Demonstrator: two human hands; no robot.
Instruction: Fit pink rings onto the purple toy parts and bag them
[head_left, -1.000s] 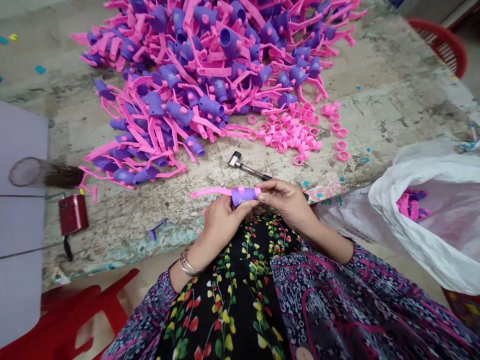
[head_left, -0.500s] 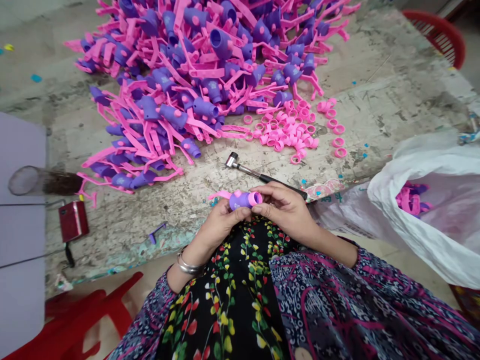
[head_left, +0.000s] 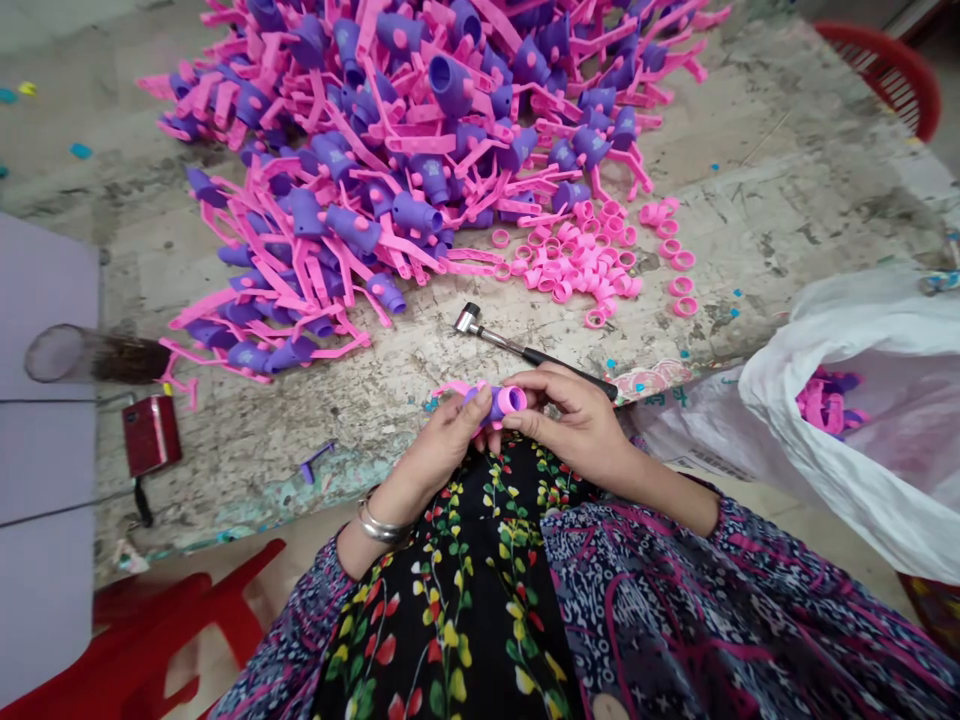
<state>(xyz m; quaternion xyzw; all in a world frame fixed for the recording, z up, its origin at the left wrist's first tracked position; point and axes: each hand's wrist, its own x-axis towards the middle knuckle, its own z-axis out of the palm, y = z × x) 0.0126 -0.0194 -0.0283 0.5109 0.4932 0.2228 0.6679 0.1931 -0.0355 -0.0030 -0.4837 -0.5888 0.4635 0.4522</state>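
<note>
My left hand (head_left: 441, 445) is closed round a purple plastic tube piece (head_left: 496, 405) with pink arms, its thumb lying along the top. A pink ring (head_left: 514, 399) sits around the tube's open end, which faces right. My right hand (head_left: 581, 415) pinches that ring between thumb and fingers. Just beyond the right hand lies a small hammer (head_left: 499, 341) with a metal head and black grip. Behind it spreads a pile of loose pink rings (head_left: 574, 256). A big heap of purple and pink plastic pieces (head_left: 352, 225) covers the far side of the table.
A white sack (head_left: 780, 370) holding purple and pink pieces stands open at the right. On the worn table (head_left: 285, 450) at left are a glass (head_left: 56, 355) on its side, a dark red box (head_left: 152, 435) and a purple scrap (head_left: 315, 462). A red stool (head_left: 187, 640) stands below.
My left hand has shifted its grip: the thumb now rests on top of the purple piece, which has turned a little. The right fingers stay at the ring.
</note>
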